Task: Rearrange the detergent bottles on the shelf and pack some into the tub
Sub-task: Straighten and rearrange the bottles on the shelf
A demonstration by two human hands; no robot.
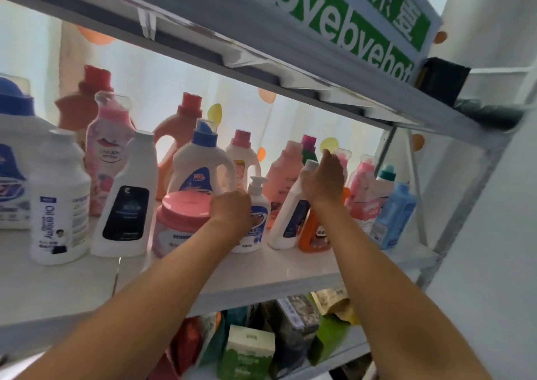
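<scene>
Many detergent bottles stand on a white shelf board [276,272] at chest height. My left hand [232,209] is closed around a small white pump bottle [261,234] with a blue label, near the front. My right hand [325,182] grips the cap end of a slim white bottle [286,222] with a dark label, which leans to the right against an orange bottle [313,235]. A pink-lidded jar [183,208] sits just left of my left hand. No tub is in view.
On the left stand tall white bottles [128,205] [58,205], behind them a blue-capped jug [200,164] and orange jugs. Pink bottles [363,193] and a pale blue bottle [395,214] are at the right, near the metal post [479,176]. The upper shelf [261,45] hangs low. Packets [247,347] fill the shelf below.
</scene>
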